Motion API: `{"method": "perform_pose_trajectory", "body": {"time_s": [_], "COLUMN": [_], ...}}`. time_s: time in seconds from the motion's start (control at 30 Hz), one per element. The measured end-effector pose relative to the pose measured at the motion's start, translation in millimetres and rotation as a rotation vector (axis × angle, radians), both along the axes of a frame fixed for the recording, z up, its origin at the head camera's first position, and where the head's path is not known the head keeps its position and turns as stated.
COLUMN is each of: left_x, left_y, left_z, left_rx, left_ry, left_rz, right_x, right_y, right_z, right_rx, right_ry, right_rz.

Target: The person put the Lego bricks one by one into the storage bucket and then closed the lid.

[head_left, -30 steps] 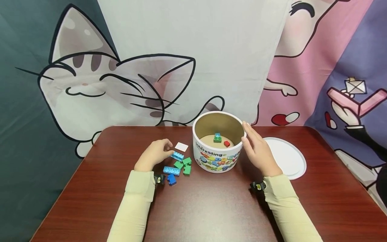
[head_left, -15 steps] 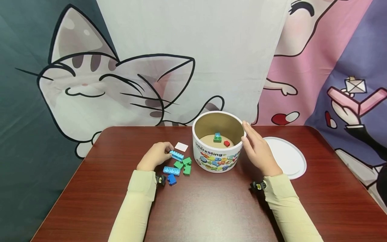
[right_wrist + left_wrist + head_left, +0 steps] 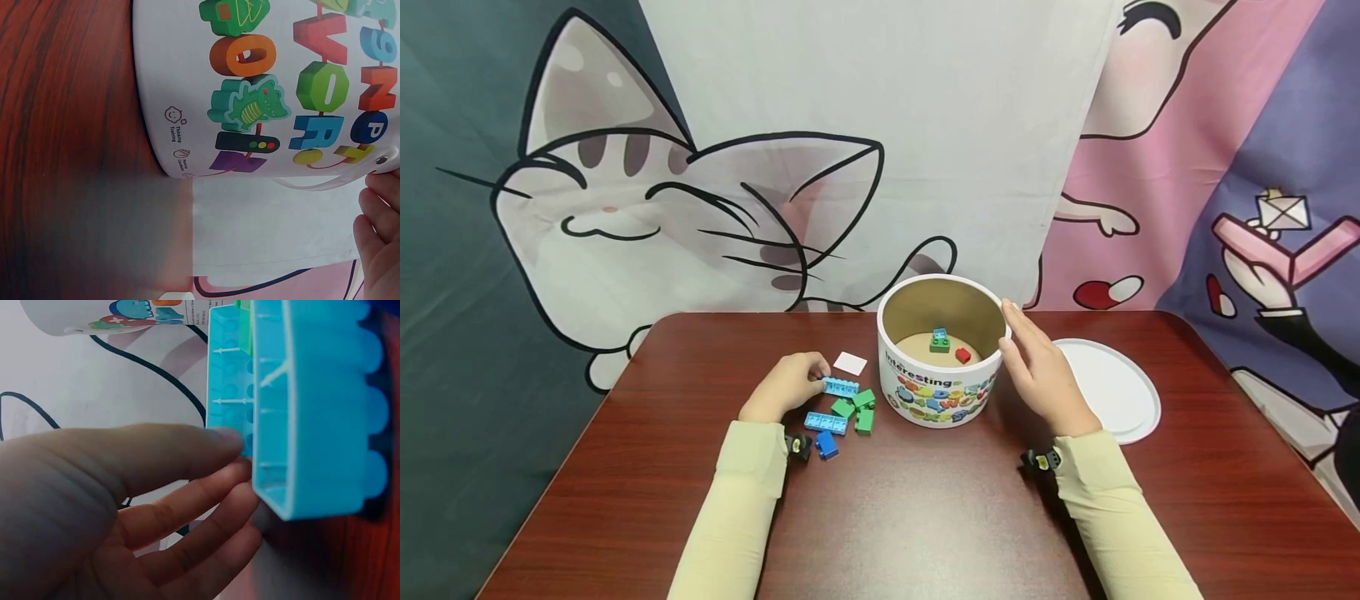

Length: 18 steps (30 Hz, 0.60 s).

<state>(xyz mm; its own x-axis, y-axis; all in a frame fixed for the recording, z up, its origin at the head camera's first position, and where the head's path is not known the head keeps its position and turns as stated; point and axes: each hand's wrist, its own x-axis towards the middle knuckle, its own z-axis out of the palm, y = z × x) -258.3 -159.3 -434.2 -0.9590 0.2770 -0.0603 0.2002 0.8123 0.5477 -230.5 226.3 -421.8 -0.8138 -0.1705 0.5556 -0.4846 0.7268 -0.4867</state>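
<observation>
My left hand (image 3: 786, 386) pinches the left end of a long light blue toy brick (image 3: 841, 387) between thumb and fingers. In the left wrist view, the thumb (image 3: 181, 453) lies over that brick (image 3: 228, 381), whose ribbed hollow underside shows. A second light blue brick (image 3: 826, 423) lies nearer me on the table. Several green bricks (image 3: 864, 422) and a dark blue brick (image 3: 827, 445) are close by. My right hand (image 3: 1041, 375) rests with fairly straight fingers against the right rim of a white printed bucket (image 3: 936, 398).
Inside the bucket lie a green brick (image 3: 939, 345), a small blue one on or behind it, and a red brick (image 3: 962, 356). A white lid (image 3: 1108, 392) lies right of the bucket. A white square card (image 3: 850, 363) lies behind the bricks. The brown table (image 3: 917, 517) ends at a printed cloth.
The left hand has shifted slightly right and taken hold of the long light blue brick, which has tipped so its underside faces me. The right hand has stayed at the bucket.
</observation>
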Motion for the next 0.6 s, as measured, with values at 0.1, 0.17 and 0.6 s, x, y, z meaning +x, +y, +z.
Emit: {"method": "perform_pose_trajectory", "body": {"time_s": [0.1, 0.17, 0.6], "left_x": [-1.4, -2.1, -2.3], "left_y": [-1.4, -2.1, 0.1], "left_z": [-1.5, -1.9, -3.2], "left_rx": [0.014, 0.021, 0.048], "left_ry": [0.007, 0.009, -0.007], "left_rz": [-0.003, -0.002, -0.005], "right_x": [-0.3, -0.4, -0.1], "right_y": [-0.1, 0.0, -0.2], "right_z": [-0.4, -0.6, 0.3], "right_rx": [-0.001, -0.001, -0.006], "right_ry": [0.003, 0.003, -0.005], "right_rz": [0.002, 0.002, 0.0]}}
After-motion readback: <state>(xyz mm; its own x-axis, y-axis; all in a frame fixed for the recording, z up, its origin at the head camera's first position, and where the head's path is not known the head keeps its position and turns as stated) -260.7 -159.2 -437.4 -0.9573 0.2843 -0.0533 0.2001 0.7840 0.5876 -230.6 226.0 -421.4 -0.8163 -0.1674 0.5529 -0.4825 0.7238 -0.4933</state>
